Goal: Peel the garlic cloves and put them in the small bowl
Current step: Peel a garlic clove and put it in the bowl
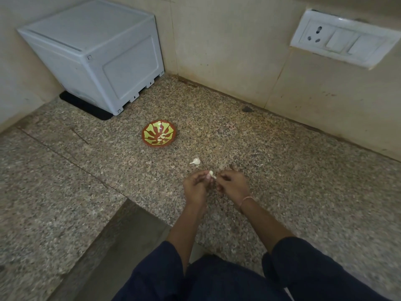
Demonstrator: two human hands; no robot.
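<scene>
A small red bowl (159, 133) with a green leaf pattern stands on the granite counter and holds a few peeled garlic cloves (161, 137). One unpeeled clove (196, 161) lies on the counter between the bowl and my hands. My left hand (195, 185) pinches a white garlic clove (211, 173) at its fingertips. My right hand (233, 183) meets it from the right, fingers curled and pinching the clove's skin. Some loose skin (225, 167) lies just beyond my right hand.
A grey-white plastic box (95, 53) on a black mat (84, 106) fills the back left corner. Tiled walls run behind the counter, with a socket and switch plate (342, 38) at upper right. A small dark pebble-like object (247, 109) sits near the wall. The counter's front edge steps down at lower left.
</scene>
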